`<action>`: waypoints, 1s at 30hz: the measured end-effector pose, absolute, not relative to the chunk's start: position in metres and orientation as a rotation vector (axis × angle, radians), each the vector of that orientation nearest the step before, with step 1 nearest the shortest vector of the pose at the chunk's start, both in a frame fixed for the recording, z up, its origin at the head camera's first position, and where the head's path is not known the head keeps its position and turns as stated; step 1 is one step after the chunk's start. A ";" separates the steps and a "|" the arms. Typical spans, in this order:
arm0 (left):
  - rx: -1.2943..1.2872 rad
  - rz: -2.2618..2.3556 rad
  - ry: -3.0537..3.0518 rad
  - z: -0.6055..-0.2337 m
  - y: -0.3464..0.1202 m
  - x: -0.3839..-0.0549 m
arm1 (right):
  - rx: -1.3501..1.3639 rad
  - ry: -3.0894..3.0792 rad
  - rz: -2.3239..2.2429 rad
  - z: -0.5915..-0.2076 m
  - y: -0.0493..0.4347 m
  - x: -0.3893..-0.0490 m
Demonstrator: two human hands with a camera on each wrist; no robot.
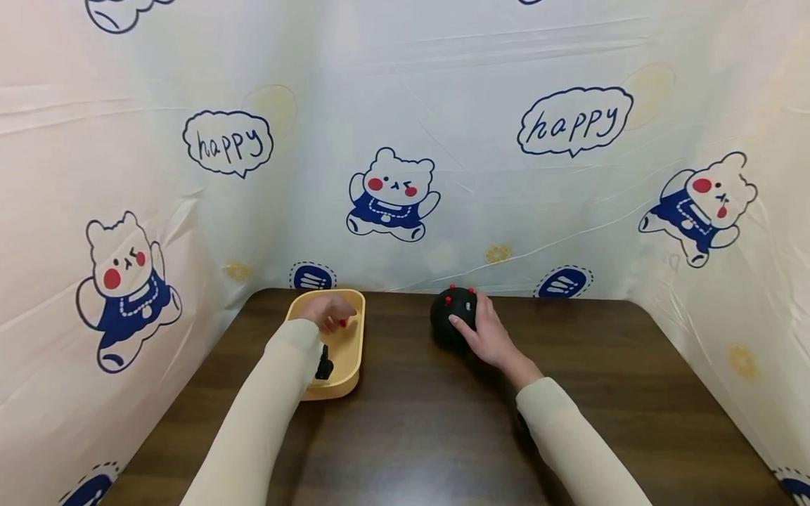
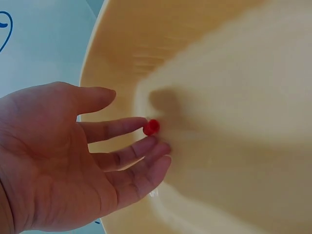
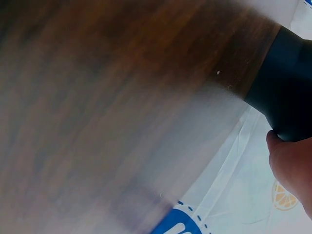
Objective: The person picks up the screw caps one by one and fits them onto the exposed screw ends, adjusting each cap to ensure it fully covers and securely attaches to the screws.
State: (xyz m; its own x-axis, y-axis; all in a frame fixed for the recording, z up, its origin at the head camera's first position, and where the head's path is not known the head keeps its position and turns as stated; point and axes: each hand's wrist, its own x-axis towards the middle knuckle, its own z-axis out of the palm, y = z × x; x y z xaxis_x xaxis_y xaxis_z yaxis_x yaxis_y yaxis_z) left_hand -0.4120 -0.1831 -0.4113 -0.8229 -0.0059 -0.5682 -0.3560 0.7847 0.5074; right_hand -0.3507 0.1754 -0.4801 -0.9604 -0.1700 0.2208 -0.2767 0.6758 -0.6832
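My left hand [image 1: 329, 311] reaches into a yellow tray [image 1: 361, 344]. In the left wrist view, its thumb stands apart and its fingers are loosely bent. A small red piece [image 2: 151, 127] lies at the index fingertip, against the tray's inside; the thumb is not on it. My right hand [image 1: 493, 341] holds the side of a round black object [image 1: 443, 329], its thumb across the front. Several red knobs [image 1: 448, 300] stick up from the top of this object. The right wrist view has only part of the black body [image 3: 287, 83] and part of the hand [image 3: 295, 170].
Both things stand near the back of a dark wooden table [image 1: 405, 436]. A white printed curtain [image 1: 405, 84] rises behind the table and along its sides. A small black item [image 1: 324, 365] shows by the left cuff, partly hidden by the sleeve.
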 end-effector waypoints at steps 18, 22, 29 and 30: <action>-0.208 0.622 2.570 -0.414 -0.185 -0.421 | 0.368 -2.758 1.152 -0.480 0.172 -0.350; -0.214 0.583 2.579 -0.420 -0.183 -0.425 | 0.358 -2.767 1.152 -0.480 0.172 -0.349; 0.047 0.629 2.508 -0.417 -0.174 -0.419 | 0.371 -2.743 1.144 -0.480 0.174 -0.351; 0.063 0.696 2.463 -0.416 -0.174 -0.419 | 0.367 -2.744 1.147 -0.480 0.175 -0.352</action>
